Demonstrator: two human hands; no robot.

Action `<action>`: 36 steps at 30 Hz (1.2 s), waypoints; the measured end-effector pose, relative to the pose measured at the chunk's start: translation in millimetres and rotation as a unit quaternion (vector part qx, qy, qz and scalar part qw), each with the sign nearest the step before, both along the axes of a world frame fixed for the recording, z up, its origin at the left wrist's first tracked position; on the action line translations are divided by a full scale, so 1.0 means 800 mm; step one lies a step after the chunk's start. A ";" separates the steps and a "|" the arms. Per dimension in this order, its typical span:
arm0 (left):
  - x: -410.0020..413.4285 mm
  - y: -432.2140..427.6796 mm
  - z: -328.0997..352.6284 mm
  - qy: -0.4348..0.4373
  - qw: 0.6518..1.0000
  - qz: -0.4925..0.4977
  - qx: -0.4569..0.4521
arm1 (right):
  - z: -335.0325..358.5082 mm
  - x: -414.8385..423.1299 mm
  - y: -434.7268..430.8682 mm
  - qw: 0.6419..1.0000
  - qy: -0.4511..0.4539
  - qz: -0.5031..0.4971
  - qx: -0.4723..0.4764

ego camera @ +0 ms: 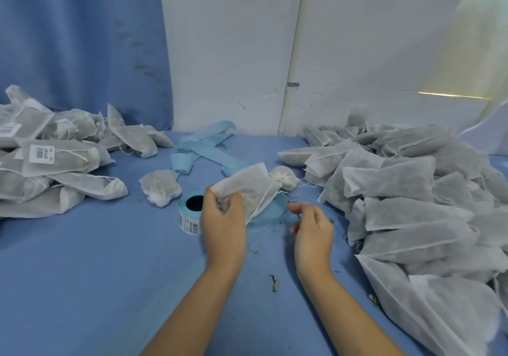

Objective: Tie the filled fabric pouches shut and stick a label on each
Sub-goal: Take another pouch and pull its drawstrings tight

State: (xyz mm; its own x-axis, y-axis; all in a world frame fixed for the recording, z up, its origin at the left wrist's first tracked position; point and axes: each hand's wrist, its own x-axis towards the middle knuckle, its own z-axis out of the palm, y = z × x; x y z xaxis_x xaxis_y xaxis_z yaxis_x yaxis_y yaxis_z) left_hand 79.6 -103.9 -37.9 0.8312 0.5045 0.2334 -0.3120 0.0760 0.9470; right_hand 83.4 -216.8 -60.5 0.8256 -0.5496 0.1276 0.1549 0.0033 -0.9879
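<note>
My left hand (pixel 223 222) grips a white filled fabric pouch (pixel 248 186) above the middle of the blue table, its gathered neck pointing right with a drawstring trailing down. My right hand (pixel 312 222) hovers just to the right, fingers loosely curled with the tips pinched near the string's end; whether it holds the string is unclear. A roll of barcode labels (pixel 189 212) on blue backing stands just left of my left hand. A tied pouch without a label (pixel 160 186) lies further left.
A heap of tied, labelled pouches (pixel 55 160) fills the left side. A large pile of untied pouches (pixel 412 199) covers the right. Loose blue backing strip (pixel 204 146) curls behind the hands. Dried herb crumbs (pixel 274 282) dot the blue cloth. A white wall and blue curtain stand behind.
</note>
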 end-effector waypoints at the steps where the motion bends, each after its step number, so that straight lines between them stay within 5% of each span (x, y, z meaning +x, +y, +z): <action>1: 0.000 0.001 0.001 0.000 1.000 0.013 -0.011 | -0.001 0.000 0.001 1.000 -0.014 -0.004 -0.018; 7: 0.001 0.006 0.003 -0.009 0.994 0.045 -0.094 | 0.015 -0.010 0.004 0.975 -0.166 0.066 -0.134; 10: 0.001 0.008 0.002 -0.016 0.993 0.041 -0.111 | 0.016 -0.009 0.004 0.965 -0.128 0.133 -0.187; 18: 0.010 0.018 0.006 0.043 0.974 0.048 -0.219 | 0.002 0.003 -0.009 0.985 -0.018 0.075 -0.152; 21: 0.011 0.022 0.005 0.071 0.964 0.027 -0.255 | 0.008 -0.002 -0.006 0.982 -0.062 0.058 -0.170; 28: 0.016 0.033 0.004 0.072 0.966 -0.006 -0.248 | 0.036 -0.006 -0.006 0.988 -0.146 -0.039 -0.040; 33: 0.013 0.034 0.008 0.100 0.960 -0.054 -0.255 | 0.038 -0.005 -0.014 0.991 -0.057 0.078 -0.092; 36: 0.010 0.033 0.014 0.113 0.952 -0.092 -0.269 | 0.050 -0.007 -0.011 0.981 0.020 0.190 -0.040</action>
State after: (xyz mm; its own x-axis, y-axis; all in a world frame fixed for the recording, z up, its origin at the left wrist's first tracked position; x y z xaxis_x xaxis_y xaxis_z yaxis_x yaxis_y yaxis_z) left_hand 87.7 -77.4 -27.0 0.9151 0.3423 -0.2132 -0.0395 0.6023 0.7973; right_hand 77.6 -225.5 -20.8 0.9742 -0.1907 0.1203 0.1177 -0.0247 -0.9927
